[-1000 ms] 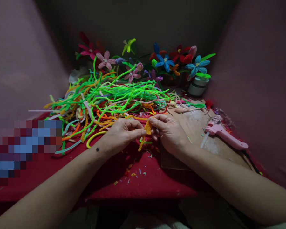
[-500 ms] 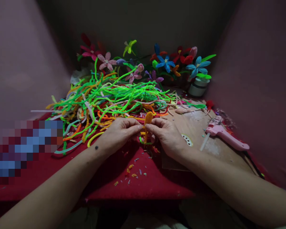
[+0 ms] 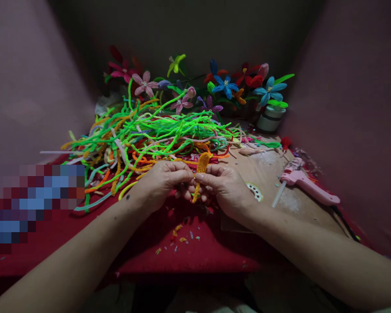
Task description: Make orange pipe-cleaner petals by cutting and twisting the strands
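An orange petal bent from pipe cleaner (image 3: 202, 164) stands up between my fingertips, its rounded end on top and a narrower tail pointing down. My right hand (image 3: 226, 182) pinches it around the middle between thumb and forefinger. From the other side, my left hand (image 3: 172, 178) is closed in a pinch at the same spot, thumb and finger meeting at the petal's lower part. The curled lower fingers of both hands partly hide the tail. Just behind the hands lies a tangled heap of pipe cleaners (image 3: 156, 130), mostly bright green and orange.
Right of my hands, a pink glue gun (image 3: 308, 184) rests on a brown board (image 3: 293, 213). Finished pipe-cleaner flowers (image 3: 226, 86) stand along the back beside a white jar (image 3: 271, 118). Orange and pale scraps (image 3: 179, 232) litter the red cloth (image 3: 143, 248). Walls close in both sides.
The petal has tilted, its tail now swinging toward the lower left. A green loop visible under the fingers before is now mostly hidden. Both hands stay in nearly the same place.
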`<state>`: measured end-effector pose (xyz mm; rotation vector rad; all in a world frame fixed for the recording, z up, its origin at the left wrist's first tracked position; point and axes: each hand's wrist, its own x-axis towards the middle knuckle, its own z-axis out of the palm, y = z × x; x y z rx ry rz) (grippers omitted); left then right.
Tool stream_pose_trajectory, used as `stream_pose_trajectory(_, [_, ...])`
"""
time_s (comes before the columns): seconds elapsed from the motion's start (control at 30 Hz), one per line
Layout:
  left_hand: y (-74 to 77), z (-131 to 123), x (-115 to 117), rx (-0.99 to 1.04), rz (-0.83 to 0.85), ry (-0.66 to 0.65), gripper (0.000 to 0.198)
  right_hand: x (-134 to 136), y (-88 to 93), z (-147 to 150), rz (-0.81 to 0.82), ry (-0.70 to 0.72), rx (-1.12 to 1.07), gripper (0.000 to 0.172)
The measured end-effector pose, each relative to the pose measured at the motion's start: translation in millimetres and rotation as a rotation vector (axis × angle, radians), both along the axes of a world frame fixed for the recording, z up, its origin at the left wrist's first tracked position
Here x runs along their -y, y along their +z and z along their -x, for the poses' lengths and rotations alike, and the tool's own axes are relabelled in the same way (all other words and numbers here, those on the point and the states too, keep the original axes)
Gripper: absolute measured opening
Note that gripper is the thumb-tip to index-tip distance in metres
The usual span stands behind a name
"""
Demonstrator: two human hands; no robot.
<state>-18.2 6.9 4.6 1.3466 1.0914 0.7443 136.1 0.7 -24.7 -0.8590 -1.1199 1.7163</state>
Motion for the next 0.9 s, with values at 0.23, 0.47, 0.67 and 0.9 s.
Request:
stream_pose_trajectory(0.23, [-4.5, -0.2, -2.7, 0.094, 0.060, 0.016, 0.013, 0.6, 1.9, 0.3, 0.018, -0.006, -0.013, 0.023])
stream_pose_trajectory(0.47, [-3.4, 4.2, -2.5, 0.009, -0.010, 0.053, 0.013, 1.2, 2.8, -0.7, -0.009, -0.044, 0.053, 0.021])
stream_pose_trajectory(0.67, [4.6, 2.2, 0.1, -0.047, -0.209, 0.077, 0.014, 3.7, 1.9, -0.2, -0.028, -0.026, 0.167, 0.019])
stream_pose_trajectory(0.9, [-7.0, -6.7, 7.8, -0.257, -0.823, 0.138, 0.009, 2.3, 0.2, 1.0, 0.054, -0.009, 0.142, 0.021])
